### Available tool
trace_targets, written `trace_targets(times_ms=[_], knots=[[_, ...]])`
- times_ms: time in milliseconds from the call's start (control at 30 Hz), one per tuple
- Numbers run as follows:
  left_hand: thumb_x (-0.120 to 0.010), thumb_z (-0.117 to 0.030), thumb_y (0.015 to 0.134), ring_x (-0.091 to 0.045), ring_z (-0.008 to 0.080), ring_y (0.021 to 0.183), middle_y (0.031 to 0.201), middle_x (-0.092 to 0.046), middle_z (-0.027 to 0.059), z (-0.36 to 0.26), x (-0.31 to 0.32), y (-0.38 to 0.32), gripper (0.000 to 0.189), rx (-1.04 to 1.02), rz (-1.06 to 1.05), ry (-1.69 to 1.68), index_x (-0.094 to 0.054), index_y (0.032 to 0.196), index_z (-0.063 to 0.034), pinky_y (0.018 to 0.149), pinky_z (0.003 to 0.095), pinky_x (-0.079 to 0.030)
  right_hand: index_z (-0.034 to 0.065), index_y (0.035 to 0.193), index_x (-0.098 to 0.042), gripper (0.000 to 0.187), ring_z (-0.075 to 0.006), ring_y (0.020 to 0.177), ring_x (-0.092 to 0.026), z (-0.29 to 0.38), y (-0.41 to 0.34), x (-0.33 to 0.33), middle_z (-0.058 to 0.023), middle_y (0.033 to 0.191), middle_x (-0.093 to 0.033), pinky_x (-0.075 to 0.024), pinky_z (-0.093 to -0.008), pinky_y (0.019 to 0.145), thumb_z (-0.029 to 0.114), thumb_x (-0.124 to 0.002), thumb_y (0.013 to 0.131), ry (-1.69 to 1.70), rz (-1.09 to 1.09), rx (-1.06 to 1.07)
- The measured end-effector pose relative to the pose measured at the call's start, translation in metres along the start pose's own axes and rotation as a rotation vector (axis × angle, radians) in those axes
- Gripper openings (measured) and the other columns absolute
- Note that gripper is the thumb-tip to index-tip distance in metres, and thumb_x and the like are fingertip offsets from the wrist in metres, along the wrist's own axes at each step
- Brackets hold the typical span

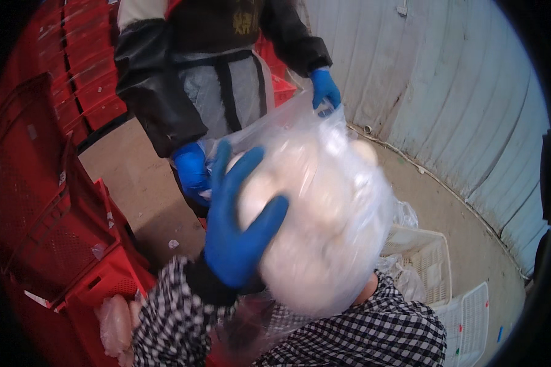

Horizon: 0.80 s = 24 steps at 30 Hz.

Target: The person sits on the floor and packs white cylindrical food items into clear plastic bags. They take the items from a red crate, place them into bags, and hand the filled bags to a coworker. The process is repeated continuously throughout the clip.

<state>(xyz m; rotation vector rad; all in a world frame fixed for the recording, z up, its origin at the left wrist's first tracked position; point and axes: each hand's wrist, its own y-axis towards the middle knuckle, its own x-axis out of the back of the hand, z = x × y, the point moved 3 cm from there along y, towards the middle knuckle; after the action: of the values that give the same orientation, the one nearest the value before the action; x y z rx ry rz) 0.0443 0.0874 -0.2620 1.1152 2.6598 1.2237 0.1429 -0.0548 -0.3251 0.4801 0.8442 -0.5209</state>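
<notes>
A clear plastic bag (321, 215) packed with large, round, pale items fills the middle of the view, somewhat blurred. My left hand (238, 220), in a blue glove, clasps the bag's left side with thumb and fingers spread over it. My right arm (372, 330), in a black-and-white checked sleeve, reaches behind the bag, which hides my right hand. Facing me, a co-worker's two blue-gloved hands are at the bag's upper part: one hand (325, 89) grips its top right edge, the other hand (192, 169) is at its left edge.
Red plastic crates (87, 59) are stacked at the back left. A nearer red crate (96, 284) holds filled plastic bags (115, 321). At right, a white plastic basket (434, 257) contains clear plastic, with another white basket (470, 321) beside it. A corrugated wall (445, 91) bounds the right.
</notes>
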Motion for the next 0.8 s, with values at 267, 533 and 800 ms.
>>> trace_targets(times_ms=[267,533,800], knots=[[-0.057,-0.031,0.089,-0.061,0.0257,0.095,0.108,-0.062,0.0138,0.019,-0.038,0.138,0.039,0.732,0.177,-1.164,-0.055,0.118,-0.0051,0.085,0.0373,-0.052,0.0165,0.135,-0.042,0.070,-0.0289,0.122,-0.046,0.070,0.123,-0.050,-0.0089,0.135,-0.047,-0.0376,-0.0458,0.102,0.062,-0.048,0.083,0.110,0.158,0.223],[-0.050,-0.028,0.093,-0.050,0.0295,0.117,0.131,-0.049,0.0155,0.109,-0.067,0.130,0.049,0.851,0.310,-0.854,-0.039,0.137,-0.0082,0.099,0.0338,-0.042,0.0132,0.138,-0.036,0.069,-0.0277,0.124,-0.043,0.032,0.138,-0.005,-0.0090,0.136,-0.044,-0.0329,-0.0434,0.106,0.061,-0.038,0.088,0.133,0.176,0.264],[-0.055,-0.028,0.091,-0.033,0.0284,0.133,0.143,-0.037,0.0136,0.150,-0.115,0.114,0.055,0.224,0.847,-0.653,-0.036,0.139,-0.0086,0.112,0.0344,-0.024,0.0116,0.138,-0.035,0.072,-0.0303,0.122,-0.044,0.032,0.081,0.014,-0.0108,0.135,-0.044,-0.0350,-0.0462,0.104,0.061,-0.041,0.087,0.166,-0.033,0.318]])
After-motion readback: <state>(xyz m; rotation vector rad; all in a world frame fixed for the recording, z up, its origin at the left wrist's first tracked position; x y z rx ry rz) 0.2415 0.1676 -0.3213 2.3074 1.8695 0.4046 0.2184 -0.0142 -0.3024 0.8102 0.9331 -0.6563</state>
